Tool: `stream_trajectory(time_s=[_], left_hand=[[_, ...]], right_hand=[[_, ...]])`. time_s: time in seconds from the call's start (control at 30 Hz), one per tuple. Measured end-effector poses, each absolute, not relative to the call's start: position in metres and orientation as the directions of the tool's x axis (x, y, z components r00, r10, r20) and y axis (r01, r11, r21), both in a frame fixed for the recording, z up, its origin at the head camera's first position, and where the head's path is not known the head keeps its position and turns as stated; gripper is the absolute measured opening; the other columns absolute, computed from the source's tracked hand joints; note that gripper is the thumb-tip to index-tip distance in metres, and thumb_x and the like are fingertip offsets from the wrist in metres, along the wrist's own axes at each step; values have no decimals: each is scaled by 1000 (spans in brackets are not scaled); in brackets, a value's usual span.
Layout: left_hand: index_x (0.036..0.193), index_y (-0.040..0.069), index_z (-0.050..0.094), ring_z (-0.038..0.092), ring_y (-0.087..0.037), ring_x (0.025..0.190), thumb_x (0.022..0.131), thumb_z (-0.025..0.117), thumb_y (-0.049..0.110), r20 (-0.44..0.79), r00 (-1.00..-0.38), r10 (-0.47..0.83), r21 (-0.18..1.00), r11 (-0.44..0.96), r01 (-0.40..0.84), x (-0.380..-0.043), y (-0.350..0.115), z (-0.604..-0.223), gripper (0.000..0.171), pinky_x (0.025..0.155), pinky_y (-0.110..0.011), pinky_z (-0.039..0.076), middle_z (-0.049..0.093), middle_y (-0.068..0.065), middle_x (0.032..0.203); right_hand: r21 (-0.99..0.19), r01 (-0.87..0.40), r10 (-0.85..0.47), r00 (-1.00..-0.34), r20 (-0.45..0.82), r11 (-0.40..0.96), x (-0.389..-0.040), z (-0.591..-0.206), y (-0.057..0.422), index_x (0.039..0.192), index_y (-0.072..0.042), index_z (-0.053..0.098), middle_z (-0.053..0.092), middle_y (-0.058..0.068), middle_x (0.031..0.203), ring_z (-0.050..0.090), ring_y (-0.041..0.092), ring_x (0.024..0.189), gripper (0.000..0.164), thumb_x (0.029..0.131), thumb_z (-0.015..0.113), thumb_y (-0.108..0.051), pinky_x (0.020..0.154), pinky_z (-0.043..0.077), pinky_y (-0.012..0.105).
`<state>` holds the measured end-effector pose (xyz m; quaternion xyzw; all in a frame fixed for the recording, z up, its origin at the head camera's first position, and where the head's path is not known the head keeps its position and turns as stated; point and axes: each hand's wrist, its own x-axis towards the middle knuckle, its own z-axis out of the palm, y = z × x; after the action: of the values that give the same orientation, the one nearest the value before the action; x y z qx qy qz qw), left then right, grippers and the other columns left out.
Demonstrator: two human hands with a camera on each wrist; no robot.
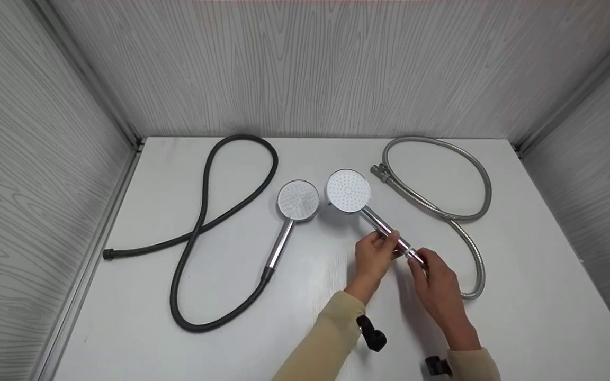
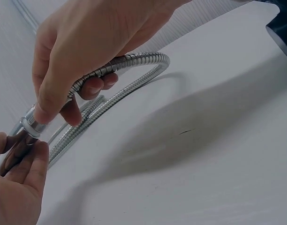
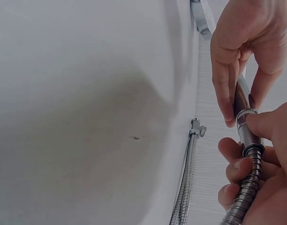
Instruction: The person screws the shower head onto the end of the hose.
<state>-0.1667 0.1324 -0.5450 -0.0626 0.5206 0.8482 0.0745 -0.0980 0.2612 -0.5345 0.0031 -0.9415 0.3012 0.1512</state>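
Observation:
A chrome hand shower (image 1: 347,190) with a round white spray face is raised at a slant over the table. My left hand (image 1: 375,259) grips its handle (image 1: 376,219) near the lower end. Just below, my right hand (image 1: 439,288) pinches the chrome hose connector (image 3: 249,135) between thumb and fingers, right at the handle's end. From there the ribbed silver hose (image 3: 245,194) runs under the right fingers, which curl loosely round it. The rest of it loops on the table at the right, its other end fitting (image 1: 379,172) lying near the spray face.
Left of my hands lies a second hand shower (image 1: 298,200), joined to a looped black hose (image 1: 178,275) with an end nut (image 1: 108,254) at far left. All this is on a white table (image 1: 141,296), enclosed by wood-grain panels (image 1: 305,69) at the back and sides.

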Motion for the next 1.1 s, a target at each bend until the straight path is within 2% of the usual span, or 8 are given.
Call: stream_trajectory(time_s=[0.17,0.37,0.53,0.8,0.97,1.1], left_hand=[[112,-11,69,79,-20,87,100,71,9,-169,-983,64,885,-430,-180,-166,132,-545,23,80,-35,65,79,-24,103],[109,-6,70,79,-18,87,101,72,14,-173,-981,82,897,-399,-192,-165,132,-544,22,81,-34,65,80,-20,100],[108,-7,70,78,-17,85,101,72,13,-163,-983,82,896,-404,-182,-165,132,-544,21,80,-34,65,79,-20,99],[110,-7,70,79,-20,88,101,72,13,-170,-982,81,885,-425,-188,-166,130,-541,22,81,-34,65,79,-21,102],[110,-8,70,79,-21,87,101,71,11,-153,-986,71,891,-421,-168,-166,131,-540,22,81,-34,65,79,-23,102],[109,-9,70,80,-23,88,102,71,12,-142,-988,65,898,-412,-156,-166,132,-541,22,80,-34,65,79,-24,102]], right_hand=[[-576,-76,105,-956,275,814,-98,-534,261,124,4,65,72,14,98,61,19,83,27,105,66,-15,72,52,34],[-597,-28,137,-964,228,802,-99,-530,261,130,0,52,72,19,98,55,21,73,46,94,78,-12,64,43,29],[-591,-34,134,-962,238,806,-98,-529,262,122,1,56,73,18,103,59,22,80,34,95,75,-6,69,47,31],[-567,-82,107,-951,292,820,-98,-529,261,125,0,66,74,13,101,58,20,81,28,102,71,-15,71,49,36],[-562,-82,104,-951,291,823,-97,-530,261,126,0,68,74,13,102,63,21,85,28,106,66,-19,74,54,39],[-594,-37,132,-962,238,804,-99,-529,260,133,-1,61,75,14,100,62,23,82,38,102,72,-21,73,52,39]])
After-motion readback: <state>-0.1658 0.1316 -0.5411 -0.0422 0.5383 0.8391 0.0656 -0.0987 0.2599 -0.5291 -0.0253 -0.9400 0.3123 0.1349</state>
